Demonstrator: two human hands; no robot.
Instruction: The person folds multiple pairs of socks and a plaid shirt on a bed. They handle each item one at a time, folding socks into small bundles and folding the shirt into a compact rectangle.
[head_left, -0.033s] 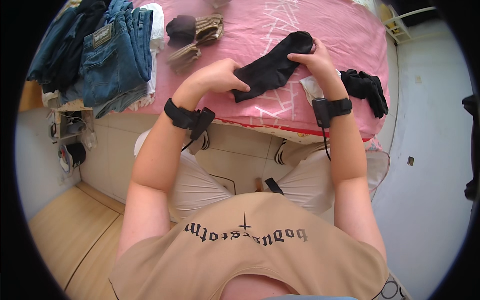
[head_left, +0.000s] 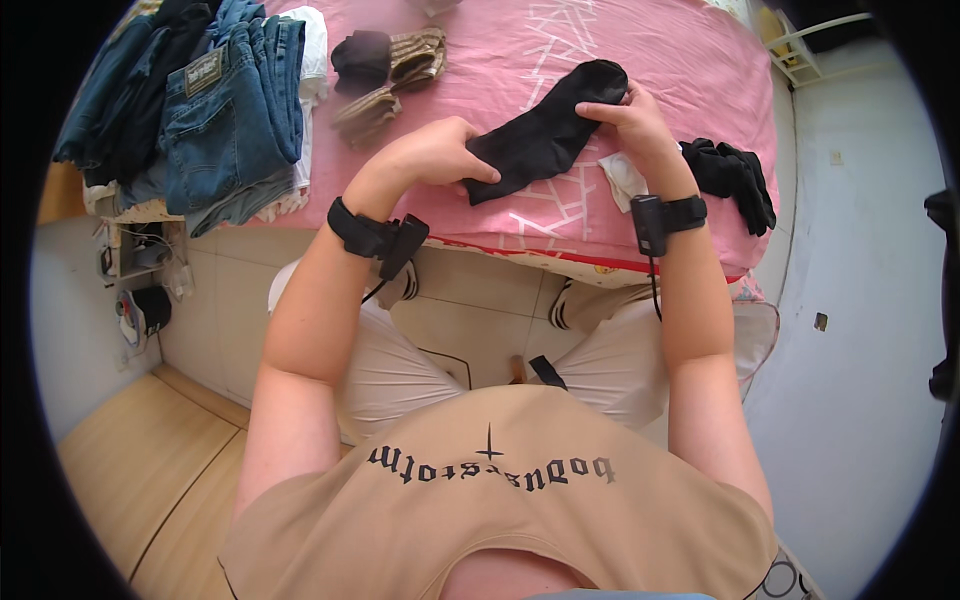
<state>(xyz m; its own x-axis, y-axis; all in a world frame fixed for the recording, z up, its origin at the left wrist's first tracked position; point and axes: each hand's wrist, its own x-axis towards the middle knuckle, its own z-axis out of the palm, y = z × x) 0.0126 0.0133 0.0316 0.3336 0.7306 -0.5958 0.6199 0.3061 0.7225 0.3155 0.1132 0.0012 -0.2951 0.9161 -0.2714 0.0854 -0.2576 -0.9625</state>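
Note:
A black sock (head_left: 545, 135) is stretched out flat between my two hands, slanting up to the right over the pink bedspread (head_left: 680, 60). My left hand (head_left: 440, 155) pinches its lower left end, thumb on top and fingers underneath. The toe end on the upper right is gripped by my right hand (head_left: 632, 115), its thumb lying on the sock and its fingertips partly hidden behind. Just below my right hand lies a white cloth piece (head_left: 622, 180), probably a sock. Crumpled black socks (head_left: 730, 180) rest to the right of my right wrist.
Folded jeans (head_left: 235, 110) are piled at the bed's left side beside white cloth (head_left: 312, 50). Rolled dark and striped socks (head_left: 415, 60) lie beyond my left hand, with a brown striped bundle (head_left: 368, 118) nearer. A red-trimmed bed edge (head_left: 560, 262) runs before my knees.
My right hand and the sock's toe end have shifted very slightly. My left hand keeps its hold in the same place.

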